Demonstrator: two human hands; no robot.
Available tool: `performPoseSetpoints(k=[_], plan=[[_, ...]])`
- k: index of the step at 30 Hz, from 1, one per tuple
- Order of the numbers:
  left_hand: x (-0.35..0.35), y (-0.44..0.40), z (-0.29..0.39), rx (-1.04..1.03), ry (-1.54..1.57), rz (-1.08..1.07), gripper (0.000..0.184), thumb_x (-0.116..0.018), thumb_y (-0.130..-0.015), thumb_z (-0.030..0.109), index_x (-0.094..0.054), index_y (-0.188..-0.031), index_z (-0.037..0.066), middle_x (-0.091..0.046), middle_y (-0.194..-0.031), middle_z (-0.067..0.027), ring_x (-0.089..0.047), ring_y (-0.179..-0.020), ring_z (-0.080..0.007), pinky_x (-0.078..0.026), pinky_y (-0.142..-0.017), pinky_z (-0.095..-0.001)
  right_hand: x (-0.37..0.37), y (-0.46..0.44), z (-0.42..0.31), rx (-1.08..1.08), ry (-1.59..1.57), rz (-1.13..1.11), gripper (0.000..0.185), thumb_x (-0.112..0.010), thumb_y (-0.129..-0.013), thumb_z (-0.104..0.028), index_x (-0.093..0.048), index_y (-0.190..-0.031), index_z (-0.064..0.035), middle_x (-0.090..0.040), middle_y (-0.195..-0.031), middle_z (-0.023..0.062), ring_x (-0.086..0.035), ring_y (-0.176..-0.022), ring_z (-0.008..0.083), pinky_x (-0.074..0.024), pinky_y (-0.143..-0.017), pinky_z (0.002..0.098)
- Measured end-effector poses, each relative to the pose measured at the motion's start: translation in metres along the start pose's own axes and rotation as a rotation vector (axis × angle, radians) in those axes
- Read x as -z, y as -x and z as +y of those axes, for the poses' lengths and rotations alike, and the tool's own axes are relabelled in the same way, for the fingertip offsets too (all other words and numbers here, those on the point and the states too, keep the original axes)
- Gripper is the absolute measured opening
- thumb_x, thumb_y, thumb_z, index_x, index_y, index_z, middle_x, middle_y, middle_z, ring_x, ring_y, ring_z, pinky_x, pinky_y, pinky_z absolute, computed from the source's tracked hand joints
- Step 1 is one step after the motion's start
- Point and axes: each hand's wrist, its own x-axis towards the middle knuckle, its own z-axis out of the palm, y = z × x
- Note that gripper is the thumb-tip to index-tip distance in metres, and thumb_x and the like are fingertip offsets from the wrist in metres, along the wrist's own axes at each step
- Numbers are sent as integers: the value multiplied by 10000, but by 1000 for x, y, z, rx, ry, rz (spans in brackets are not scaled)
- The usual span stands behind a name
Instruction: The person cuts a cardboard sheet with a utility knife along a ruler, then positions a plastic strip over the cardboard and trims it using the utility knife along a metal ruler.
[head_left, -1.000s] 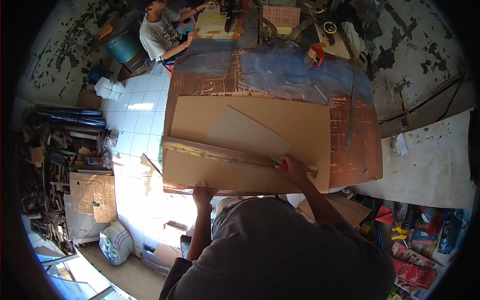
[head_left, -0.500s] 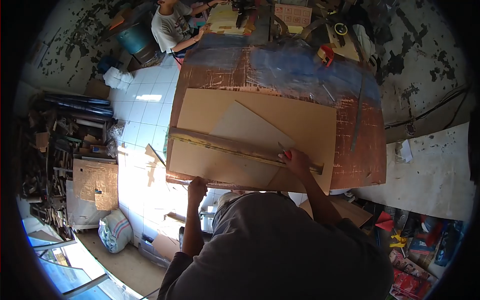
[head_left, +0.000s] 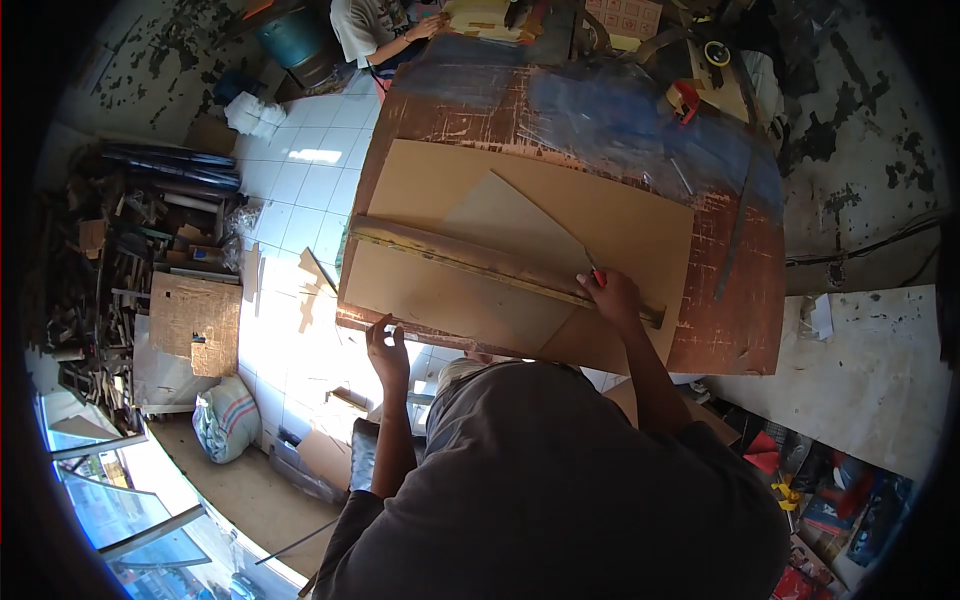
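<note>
My right hand (head_left: 614, 296) is closed around a red-handled utility knife (head_left: 599, 277), whose blade points up and away over the board. Below that hand, a long worn straightedge bar (head_left: 480, 261) lies slantwise across a large tan cardboard sheet (head_left: 430, 180). A greyish board piece (head_left: 500, 215) with a pointed corner rests on the sheet, partly beneath the bar. By the near left edge of the table, my left hand (head_left: 388, 352) holds nothing, its thumb and forefinger apart. Whether it touches the sheet's edge I cannot tell.
The scratched brown worktable (head_left: 735, 320) carries a red tape dispenser (head_left: 684, 102), a tape roll (head_left: 717, 53) and a thin metal strip (head_left: 737, 225). Across the far left corner stands another person (head_left: 368, 35). Scrap material (head_left: 110, 260) is piled at left; a stuffed sack (head_left: 226, 420) sits on the floor.
My left hand has gone from a closed grip at the table edge to parted fingers. The knife in my right hand has turned more upright. The whole view has shifted slightly.
</note>
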Motion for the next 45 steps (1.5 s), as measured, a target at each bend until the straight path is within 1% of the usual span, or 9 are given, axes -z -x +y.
performPoseSetpoints(k=[3,5,7,9,11,21,27,38,45], plan=[[-24,2,40,329,570,-325,349,-628,-970,206,-616,-1271,29,-678,-1160,-157,-682,-1007,-253,-547,-828,-342,10,-6,8,34,-39,98,558,-682,-841,-590,-641,-811,-35,-646,-747,193,-656,-739,387,-486,-674,472],[-37,9,69,495,913,-452,391,-550,-1009,207,-536,-1344,5,-649,-1231,-177,-667,-1100,-274,-547,-890,-357,16,-11,18,-12,-57,52,562,-691,-835,-583,-609,-790,-29,-623,-732,189,-631,-716,387,-471,-668,471],[-52,12,77,473,1074,-594,401,-394,-1064,161,-414,-1423,-16,-578,-1321,-234,-613,-1206,-339,-527,-996,-432,23,-13,26,-10,-73,67,560,-698,-832,-575,-593,-771,-28,-606,-714,180,-620,-703,377,-465,-665,467],[-65,10,85,489,1166,-588,421,-420,-1052,182,-419,-1428,-9,-586,-1304,-232,-601,-1217,-344,-527,-988,-449,30,-18,36,-23,-85,95,559,-705,-828,-566,-578,-753,-27,-589,-696,170,-608,-689,368,-459,-662,463],[-74,8,92,525,1119,-582,440,-437,-1042,195,-418,-1435,-2,-591,-1298,-220,-603,-1210,-334,-515,-994,-452,37,-24,49,-75,-62,20,567,-704,-820,-587,-650,-858,-24,-658,-785,191,-664,-798,393,-495,-714,470],[-94,19,101,533,928,-448,586,-551,-936,190,-396,-1488,69,-563,-1359,-157,-550,-1257,-247,-399,-1066,-486,62,-93,61,-48,-137,230,542,-711,-816,-572,-639,-801,-36,-660,-756,178,-671,-765,370,-490,-709,461],[-88,21,100,503,950,-485,607,-591,-925,185,-394,-1492,91,-556,-1358,-145,-530,-1269,-243,-407,-1059,-471,57,-149,51,-97,-73,146,546,-706,-819,-584,-660,-801,-40,-682,-769,176,-675,-791,399,-511,-722,483],[-84,26,109,508,904,-492,590,-569,-968,191,-375,-1518,105,-544,-1346,-118,-517,-1274,-214,-404,-1056,-451,22,-179,63,164,0,497,360,-756,-827,-361,-650,-1008,-69,-636,-978,179,-655,-902,375,-528,-768,495],[-83,24,110,517,918,-478,604,-577,-954,185,-375,-1516,92,-548,-1330,-116,-523,-1265,-219,-403,-1047,-445,41,-136,57,81,-99,522,359,-761,-822,-200,-594,-1097,-38,-515,-1155,206,-606,-1006,416,-524,-839,509]])
